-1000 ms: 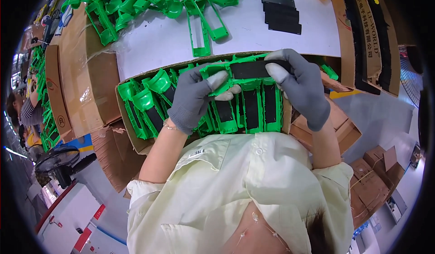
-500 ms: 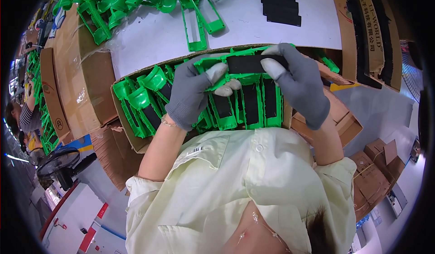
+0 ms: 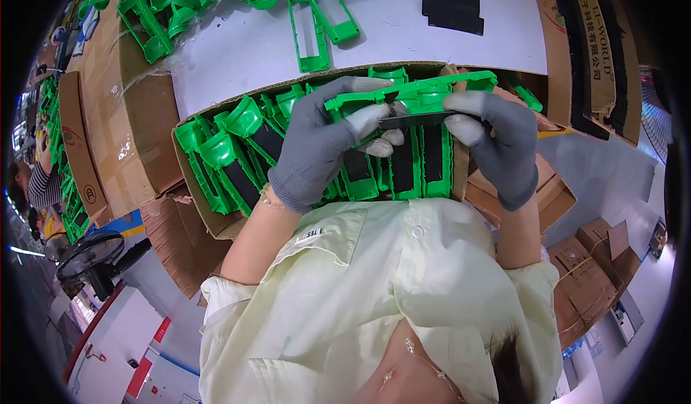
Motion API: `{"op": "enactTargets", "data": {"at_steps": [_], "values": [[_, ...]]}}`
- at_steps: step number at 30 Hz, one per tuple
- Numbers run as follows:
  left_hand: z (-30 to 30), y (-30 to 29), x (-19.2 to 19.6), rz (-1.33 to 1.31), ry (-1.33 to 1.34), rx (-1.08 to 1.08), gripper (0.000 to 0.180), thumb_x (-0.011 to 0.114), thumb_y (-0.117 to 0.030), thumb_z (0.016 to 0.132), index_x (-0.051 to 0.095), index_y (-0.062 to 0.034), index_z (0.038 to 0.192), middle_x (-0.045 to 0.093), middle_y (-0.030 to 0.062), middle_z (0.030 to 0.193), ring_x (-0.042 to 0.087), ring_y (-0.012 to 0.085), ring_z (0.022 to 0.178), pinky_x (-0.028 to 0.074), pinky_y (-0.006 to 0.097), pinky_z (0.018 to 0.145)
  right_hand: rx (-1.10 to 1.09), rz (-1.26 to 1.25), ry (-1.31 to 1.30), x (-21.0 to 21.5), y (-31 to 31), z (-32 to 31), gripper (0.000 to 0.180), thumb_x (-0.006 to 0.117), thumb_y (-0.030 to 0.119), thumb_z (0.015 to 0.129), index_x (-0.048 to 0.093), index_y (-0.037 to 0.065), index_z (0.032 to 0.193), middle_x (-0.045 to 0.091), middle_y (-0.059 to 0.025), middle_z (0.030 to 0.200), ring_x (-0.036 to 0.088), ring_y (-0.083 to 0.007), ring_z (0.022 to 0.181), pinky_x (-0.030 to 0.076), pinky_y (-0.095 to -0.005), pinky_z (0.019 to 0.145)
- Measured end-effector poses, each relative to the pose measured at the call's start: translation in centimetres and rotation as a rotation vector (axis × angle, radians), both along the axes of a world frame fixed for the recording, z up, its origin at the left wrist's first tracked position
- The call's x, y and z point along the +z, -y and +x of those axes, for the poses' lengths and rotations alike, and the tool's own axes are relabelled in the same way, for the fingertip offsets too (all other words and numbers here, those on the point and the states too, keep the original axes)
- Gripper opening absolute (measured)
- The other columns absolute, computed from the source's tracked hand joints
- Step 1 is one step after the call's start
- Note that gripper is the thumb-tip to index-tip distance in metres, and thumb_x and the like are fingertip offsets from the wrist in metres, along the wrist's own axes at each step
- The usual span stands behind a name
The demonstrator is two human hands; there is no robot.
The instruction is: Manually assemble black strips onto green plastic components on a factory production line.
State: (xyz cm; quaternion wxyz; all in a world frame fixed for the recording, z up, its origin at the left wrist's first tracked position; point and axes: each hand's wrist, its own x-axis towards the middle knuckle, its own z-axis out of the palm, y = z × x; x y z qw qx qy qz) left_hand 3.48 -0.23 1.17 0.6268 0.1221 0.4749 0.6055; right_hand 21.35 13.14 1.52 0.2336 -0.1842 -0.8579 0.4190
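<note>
While over the carton (image 3: 191,220), gloved hands (image 3: 324,145) on green frame (image 3: 410,91).

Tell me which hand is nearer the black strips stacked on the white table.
Right. The right hand is almost directly below the black strips; the left hand is farther, down-left of them.

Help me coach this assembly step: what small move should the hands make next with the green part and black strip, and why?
Probably press the black strip flat into the green frame. The left hand grips the frame's left end, the right hand pinches the strip's right end beneath it, and the strip looks angled, not seated like those in the finished parts in the cardboard box below.
</note>
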Motion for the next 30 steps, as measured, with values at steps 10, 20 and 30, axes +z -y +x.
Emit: {"op": "enactTargets", "data": {"at_steps": [10,20,30], "values": [[-0.3,0.3,0.4,0.022,0.005,-0.038,0.036,0.059,-0.008,0.085,0.051,0.0041,0.118,0.061,0.0152,0.102,0.065,0.0204,0.079,0.055,0.028,0.067,-0.015,-0.007,0.020,0.6,-0.1,0.0,0.018,0.067,0.005,0.075,0.065,0.000,0.093,0.062,-0.0071,0.077,0.057,-0.0139,0.066,0.045,-0.0250,0.061],[0.0,0.3,-0.1,-0.028,-0.217,-0.035,0.029,0.052,-0.006,0.089,0.054,0.0028,0.116,0.060,0.0149,0.102,0.065,0.0225,0.084,0.056,0.030,0.071,-0.080,-0.102,0.071,0.3,0.4,0.3,0.014,0.059,0.003,0.083,0.060,0.000,0.096,0.056,-0.0020,0.070,0.050,-0.0058,0.060,0.040,-0.0199,0.053],[-0.4,0.8,-2.0,-0.094,-0.091,0.159,0.032,0.057,-0.005,0.086,0.053,0.0037,0.117,0.062,0.0129,0.100,0.063,0.0198,0.090,0.057,0.030,0.071,-0.153,-0.232,0.115,0.3,0.9,-0.7,0.014,0.054,0.004,0.086,0.058,0.001,0.099,0.052,0.0009,0.066,0.046,-0.0022,0.054,0.036,-0.0180,0.049]]}}
